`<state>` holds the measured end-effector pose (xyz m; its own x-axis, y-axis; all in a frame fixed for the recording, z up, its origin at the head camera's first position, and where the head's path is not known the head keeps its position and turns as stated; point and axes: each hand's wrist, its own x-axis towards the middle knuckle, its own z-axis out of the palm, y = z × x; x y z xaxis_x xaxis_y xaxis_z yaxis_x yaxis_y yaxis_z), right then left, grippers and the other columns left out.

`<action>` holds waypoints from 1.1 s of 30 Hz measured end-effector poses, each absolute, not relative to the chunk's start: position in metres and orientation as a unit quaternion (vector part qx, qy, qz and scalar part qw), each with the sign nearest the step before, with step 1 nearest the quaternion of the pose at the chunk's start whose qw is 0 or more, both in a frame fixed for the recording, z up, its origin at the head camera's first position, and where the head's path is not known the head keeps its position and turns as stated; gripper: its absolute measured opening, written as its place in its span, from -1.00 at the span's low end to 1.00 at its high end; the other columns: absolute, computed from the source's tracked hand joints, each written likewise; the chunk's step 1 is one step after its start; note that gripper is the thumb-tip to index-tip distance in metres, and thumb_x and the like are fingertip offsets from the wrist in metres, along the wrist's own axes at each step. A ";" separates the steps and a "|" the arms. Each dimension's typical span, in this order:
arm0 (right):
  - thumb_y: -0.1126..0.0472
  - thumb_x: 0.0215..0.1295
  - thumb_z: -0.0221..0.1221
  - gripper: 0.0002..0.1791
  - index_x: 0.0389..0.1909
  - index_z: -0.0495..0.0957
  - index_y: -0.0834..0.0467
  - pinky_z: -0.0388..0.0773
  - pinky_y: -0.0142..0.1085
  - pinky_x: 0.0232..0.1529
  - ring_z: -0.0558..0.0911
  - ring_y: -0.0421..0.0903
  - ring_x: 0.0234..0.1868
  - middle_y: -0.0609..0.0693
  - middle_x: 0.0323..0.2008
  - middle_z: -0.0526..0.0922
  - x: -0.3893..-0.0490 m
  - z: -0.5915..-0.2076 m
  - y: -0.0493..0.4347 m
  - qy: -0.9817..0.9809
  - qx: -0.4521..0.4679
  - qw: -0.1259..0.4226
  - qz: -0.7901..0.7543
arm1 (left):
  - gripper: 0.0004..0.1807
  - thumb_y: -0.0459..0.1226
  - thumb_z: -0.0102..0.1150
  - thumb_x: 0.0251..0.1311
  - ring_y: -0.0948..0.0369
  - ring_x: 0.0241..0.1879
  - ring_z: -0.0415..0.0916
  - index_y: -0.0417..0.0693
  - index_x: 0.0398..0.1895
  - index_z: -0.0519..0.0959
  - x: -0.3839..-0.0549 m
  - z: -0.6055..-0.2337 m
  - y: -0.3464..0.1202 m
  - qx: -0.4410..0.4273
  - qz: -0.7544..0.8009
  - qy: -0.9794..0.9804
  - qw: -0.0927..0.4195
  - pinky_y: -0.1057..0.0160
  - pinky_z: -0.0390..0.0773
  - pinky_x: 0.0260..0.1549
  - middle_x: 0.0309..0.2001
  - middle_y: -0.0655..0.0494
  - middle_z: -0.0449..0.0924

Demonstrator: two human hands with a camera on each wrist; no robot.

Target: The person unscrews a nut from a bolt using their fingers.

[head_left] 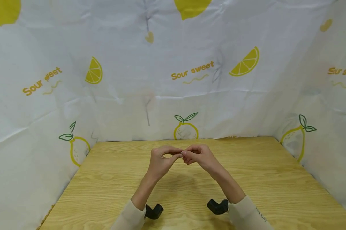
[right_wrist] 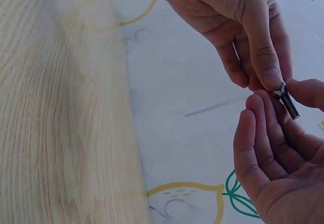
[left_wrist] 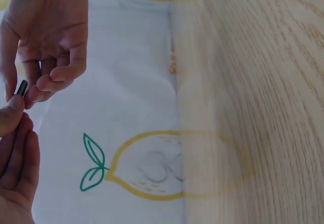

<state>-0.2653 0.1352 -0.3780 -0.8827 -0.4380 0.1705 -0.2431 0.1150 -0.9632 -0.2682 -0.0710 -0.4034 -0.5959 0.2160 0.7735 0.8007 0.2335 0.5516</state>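
A small dark metal bolt (right_wrist: 289, 105) is held between the two hands, its threaded shank showing below a wider, shiny end. My left hand (head_left: 160, 161) pinches that wider end between thumb and fingertips. From the other side, the right hand (head_left: 200, 157) has its thumb and index finger around the bolt, other fingers loosely bent. In the left wrist view, the shank of the bolt (left_wrist: 22, 88) points from the left thumb toward the right palm. Both hands are raised over the wooden table (head_left: 118, 182), fingertips meeting.
A white curtain (head_left: 127, 80) with lemon prints and lettering hangs behind the table and along both sides. Black curved mounts (head_left: 154, 211) sit at the light sleeve cuffs (head_left: 131, 217). The table's far edge lies just beyond the hands.
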 end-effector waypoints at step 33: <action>0.26 0.42 0.30 -0.76 0.00 0.68 0.30 0.77 -0.13 -0.08 0.75 -0.19 -0.18 0.28 -0.02 0.73 -0.255 -0.366 0.134 0.768 -0.240 -0.004 -0.594 | -0.95 -0.37 0.46 0.21 0.23 -0.32 0.77 -0.13 -0.27 0.80 -0.265 -0.390 -0.073 -0.383 -0.448 -0.754 0.291 0.41 0.72 -0.26 -0.32 0.05 0.82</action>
<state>-0.2552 0.1336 -0.3663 -0.8851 -0.3637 0.2904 -0.3726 0.1797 -0.9104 -0.2650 -0.0735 -0.3897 -0.5375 0.3161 0.7818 0.8377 0.3061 0.4522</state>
